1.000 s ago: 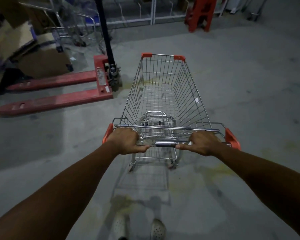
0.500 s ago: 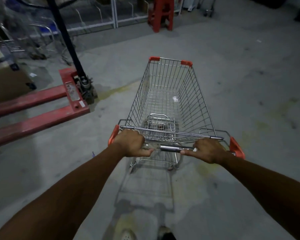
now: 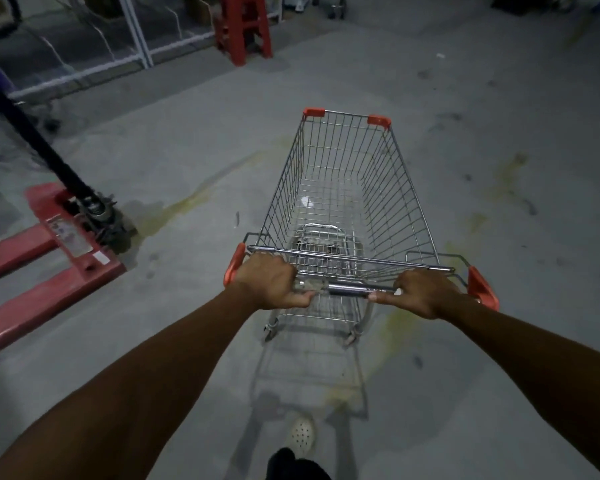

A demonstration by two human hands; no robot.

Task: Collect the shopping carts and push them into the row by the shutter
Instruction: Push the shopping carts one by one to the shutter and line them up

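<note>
Grey concrete floor (image 3: 499,375) with yellow stains. In the middle, a wire shopping cart (image 3: 286,188), red corners, front end pointing far. On its near handle bar (image 3: 347,289), left hand (image 3: 269,282) and right hand (image 3: 420,292), fingers of both curled tight round the bar. Red pallet jack (image 3: 66,237) on the left. Red stool (image 3: 243,29) far away. White shoe (image 3: 302,434) down near.
</note>
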